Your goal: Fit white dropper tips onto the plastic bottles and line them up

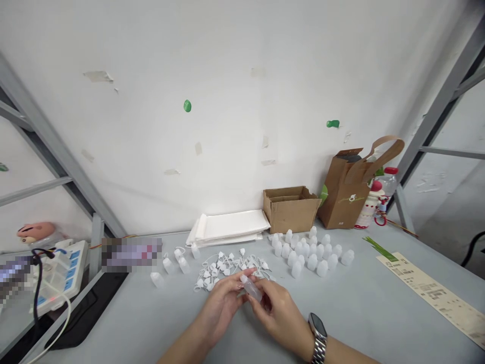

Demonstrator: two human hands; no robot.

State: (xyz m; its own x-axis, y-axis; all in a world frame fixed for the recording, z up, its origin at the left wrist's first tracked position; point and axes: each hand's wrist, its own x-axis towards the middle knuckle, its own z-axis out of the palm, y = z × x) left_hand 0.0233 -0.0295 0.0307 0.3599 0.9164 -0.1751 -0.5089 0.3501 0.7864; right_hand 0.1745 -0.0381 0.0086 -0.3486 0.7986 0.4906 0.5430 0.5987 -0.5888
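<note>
A small translucent plastic bottle [251, 288] lies tilted between my two hands, its narrow neck pointing up and to the left. My right hand [278, 308] grips its lower part with thumb and fingers. Around the neck end, the fingers of my left hand [223, 303] are closed, touching the bottle; whether a cap is also in them is hidden. Just beyond my hands lies a pile of white caps with loop cords [227, 265]. Several uncapped-looking bottles [311, 261] stand to the right. On the left are several bottles [184, 265], at least some with corded caps.
White sheets or bags [233, 225] are stacked against the wall beside an open cardboard box [291, 215]. A brown paper bag [343, 194] and drink bottles stand back right. A printed paper strip [435, 293] lies right. At left are a power strip [64, 275] and a dark mat [91, 308].
</note>
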